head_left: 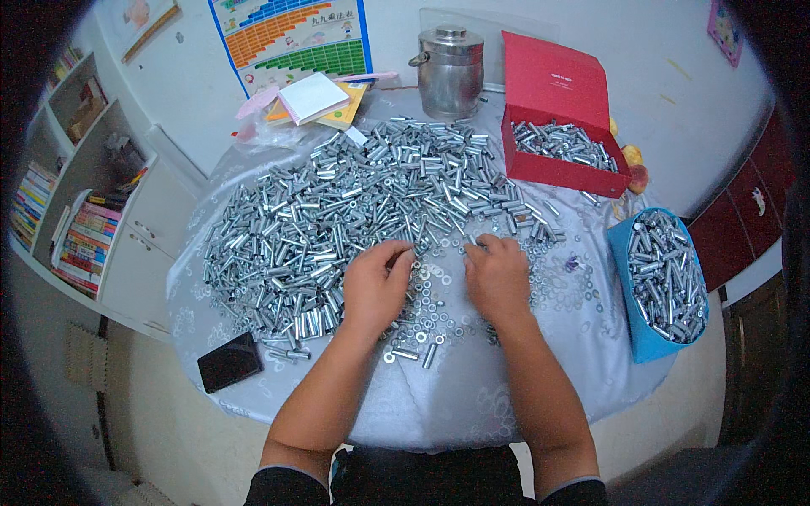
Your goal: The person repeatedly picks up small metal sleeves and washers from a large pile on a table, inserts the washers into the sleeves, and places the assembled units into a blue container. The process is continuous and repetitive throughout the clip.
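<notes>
A big heap of short silvery metal tubes (337,202) spreads over the table. Loose flat washers (426,312) lie between my forearms, with a couple of tubes (430,355) among them. My left hand (377,282) is at the heap's near edge, thumb and forefinger bent toward each other beside the washers. Across a small gap, my right hand (498,277) has its fingers curled in, tips pressed together near the tubes. Whatever sits in either set of fingertips is too small to make out. More washers (569,282) are scattered to the right of my right hand.
A red box (567,179) with its lid up holds tubes at the back right. At the right edge stands a blue container (623,261) full of tubes. A metal pot (451,72), notepads (315,99) and a black phone (229,363) also rest on the table.
</notes>
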Tool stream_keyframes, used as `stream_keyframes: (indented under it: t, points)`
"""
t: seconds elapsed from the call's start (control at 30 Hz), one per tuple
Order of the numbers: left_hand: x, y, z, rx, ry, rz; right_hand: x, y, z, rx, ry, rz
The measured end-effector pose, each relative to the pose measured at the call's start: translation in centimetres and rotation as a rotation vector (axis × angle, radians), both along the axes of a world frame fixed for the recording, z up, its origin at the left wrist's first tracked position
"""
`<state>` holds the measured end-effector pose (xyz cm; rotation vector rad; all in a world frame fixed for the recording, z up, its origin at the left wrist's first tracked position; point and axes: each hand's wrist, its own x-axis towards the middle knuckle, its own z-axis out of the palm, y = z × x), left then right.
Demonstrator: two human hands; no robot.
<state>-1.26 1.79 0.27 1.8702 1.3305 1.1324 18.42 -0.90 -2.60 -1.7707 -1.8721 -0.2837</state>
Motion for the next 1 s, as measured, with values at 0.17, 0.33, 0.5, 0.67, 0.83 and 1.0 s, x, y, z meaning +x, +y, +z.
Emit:
stream_keyframes:
  t: [0.17, 0.33, 0.5, 0.67, 0.83, 1.0]
  points:
    - [1.8, 2.6, 0.8, 0.283, 0.607, 0.026, 0.7, -0.4, 0.2, -0.067, 0.051, -0.01]
    - [2.6, 3.8, -1.0, 0.286, 0.695, 0.057, 0.8, -1.2, 1.3, -0.103, 0.534, -0.018]
    - [2.9, 2.9, -0.8, 0.254, 0.658, 0.077, 1.2, -1.3, 0.7, -0.161, 1.167, 0.118]
    - [2.7, 1.7, -1.1, 0.201, 0.73, 0.022, 1.6, -1.5, 0.7, -0.18, 1.201, 0.173]
    - [2.6, 1.9, -1.0, 0.167, 0.712, 0.005, 1.8, -1.7, 1.0, -0.197, 1.132, 0.148]
    - [2.3, 1.1, -0.6, 0.117, 0.525, -0.009, 1.7, -1.7, 0.8, -0.16, 1.065, 0.121]
